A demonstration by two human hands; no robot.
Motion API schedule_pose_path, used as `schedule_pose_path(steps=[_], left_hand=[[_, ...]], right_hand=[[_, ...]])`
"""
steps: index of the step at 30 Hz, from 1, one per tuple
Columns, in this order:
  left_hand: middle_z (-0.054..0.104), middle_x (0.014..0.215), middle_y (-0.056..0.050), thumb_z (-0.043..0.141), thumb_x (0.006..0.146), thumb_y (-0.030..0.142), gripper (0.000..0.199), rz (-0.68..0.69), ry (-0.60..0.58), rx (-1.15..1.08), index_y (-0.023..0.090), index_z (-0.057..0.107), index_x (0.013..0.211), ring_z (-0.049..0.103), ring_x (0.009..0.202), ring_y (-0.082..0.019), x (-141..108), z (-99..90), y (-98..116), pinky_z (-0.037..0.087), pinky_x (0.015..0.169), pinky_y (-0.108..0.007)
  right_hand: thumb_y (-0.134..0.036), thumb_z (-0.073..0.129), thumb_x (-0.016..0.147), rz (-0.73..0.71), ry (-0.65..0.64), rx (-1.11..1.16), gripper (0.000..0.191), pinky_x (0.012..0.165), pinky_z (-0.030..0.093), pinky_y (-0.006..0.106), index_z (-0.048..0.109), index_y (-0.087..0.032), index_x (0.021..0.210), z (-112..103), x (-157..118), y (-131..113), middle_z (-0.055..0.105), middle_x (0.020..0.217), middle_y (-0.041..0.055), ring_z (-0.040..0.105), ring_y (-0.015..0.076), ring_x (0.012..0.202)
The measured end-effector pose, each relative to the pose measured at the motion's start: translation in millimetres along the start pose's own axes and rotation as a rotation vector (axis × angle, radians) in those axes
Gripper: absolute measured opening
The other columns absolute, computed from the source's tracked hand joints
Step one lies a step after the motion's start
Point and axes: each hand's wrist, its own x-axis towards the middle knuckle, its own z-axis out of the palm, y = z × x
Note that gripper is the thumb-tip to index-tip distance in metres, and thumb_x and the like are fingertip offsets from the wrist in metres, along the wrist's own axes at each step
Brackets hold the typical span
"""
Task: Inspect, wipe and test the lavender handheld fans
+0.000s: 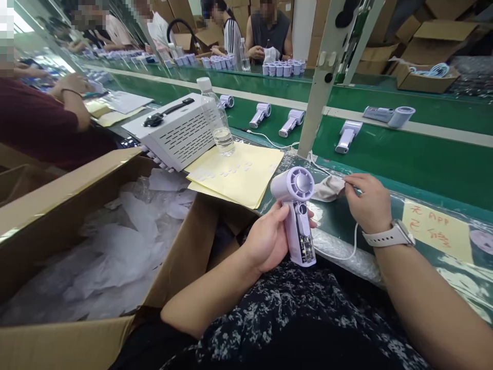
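My left hand [269,235] is wrapped around the handle of a lavender handheld fan [296,216], held upright above my lap. The fan's round grille faces me, and a clear panel on its handle shows a circuit board inside. My right hand [367,200], with a watch on the wrist, pinches the edge of a crumpled whitish cloth [329,188] on the bench. A white cable [356,241] runs below my right hand toward the fan; whether it plugs in is hidden.
An open carton [181,257] of plastic bags stands at left. Yellow sheets [239,174], a water bottle [221,123] and a grey vented box [177,133] sit behind it. More fans [348,136] lie on the green belt [435,154], behind a metal post [318,87]. Several people work nearby.
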Motion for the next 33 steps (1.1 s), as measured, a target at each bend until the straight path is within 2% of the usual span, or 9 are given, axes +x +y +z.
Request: schedule_pose_path(steps=[3, 8, 14, 20, 28, 33], left_hand=[[0.072, 0.089, -0.008, 0.052, 0.097, 0.026, 0.017, -0.023, -0.032, -0.009, 0.016, 0.060, 0.108, 0.069, 0.079, -0.020, -1, 1.9, 2, 0.054, 0.078, -0.034], [0.071, 0.090, -0.008, 0.054, 0.096, 0.030, 0.017, -0.038, -0.053, 0.008, 0.016, 0.060, 0.105, 0.068, 0.075, -0.020, -2, 2.9, 0, 0.054, 0.074, -0.034], [0.070, 0.089, -0.008, 0.055, 0.095, 0.031, 0.016, -0.059, -0.097, 0.008, 0.017, 0.058, 0.101, 0.068, 0.074, -0.019, -1, 2.6, -3, 0.054, 0.070, -0.032], [0.069, 0.090, -0.009, 0.053, 0.096, 0.031, 0.016, -0.065, -0.153, 0.017, 0.016, 0.057, 0.100, 0.068, 0.074, -0.020, 1, 4.1, -7, 0.056, 0.068, -0.032], [0.069, 0.090, -0.009, 0.051, 0.098, 0.030, 0.018, -0.096, -0.177, -0.017, 0.015, 0.061, 0.098, 0.068, 0.074, -0.019, 0, 5.9, -8, 0.057, 0.068, -0.032], [0.067, 0.094, -0.010, 0.042, 0.103, 0.029, 0.031, -0.209, -0.272, -0.164, 0.009, 0.067, 0.102, 0.068, 0.078, -0.018, -4, 5.3, -6, 0.058, 0.072, -0.030]], right_hand=[[-0.022, 0.052, 0.090, 0.006, 0.039, 0.051, 0.024, 0.093, 0.053, 0.052, 0.076, -0.021, 0.095, -4, 0, -4, 0.075, 0.100, 0.0129, 0.068, 0.0323, 0.100], [-0.021, 0.053, 0.090, -0.002, 0.011, 0.130, 0.024, 0.092, 0.054, 0.048, 0.076, -0.022, 0.093, -5, 2, -6, 0.074, 0.099, 0.0112, 0.069, 0.0301, 0.100], [-0.018, 0.047, 0.091, -0.012, -0.127, 0.200, 0.029, 0.091, 0.054, 0.046, 0.076, -0.022, 0.097, 1, 0, -4, 0.074, 0.105, 0.0109, 0.069, 0.0287, 0.101], [-0.018, 0.050, 0.087, -0.030, -0.292, 0.200, 0.027, 0.089, 0.053, 0.046, 0.075, -0.023, 0.097, 9, -1, -4, 0.077, 0.100, 0.0093, 0.069, 0.0288, 0.098], [-0.020, 0.051, 0.088, -0.023, -0.358, 0.175, 0.027, 0.092, 0.051, 0.047, 0.077, -0.020, 0.097, 7, 0, -2, 0.077, 0.104, 0.0116, 0.067, 0.0300, 0.100], [-0.021, 0.051, 0.089, -0.028, -0.377, 0.181, 0.028, 0.092, 0.050, 0.048, 0.076, -0.019, 0.100, 6, 0, -1, 0.076, 0.107, 0.0118, 0.067, 0.0313, 0.102]])
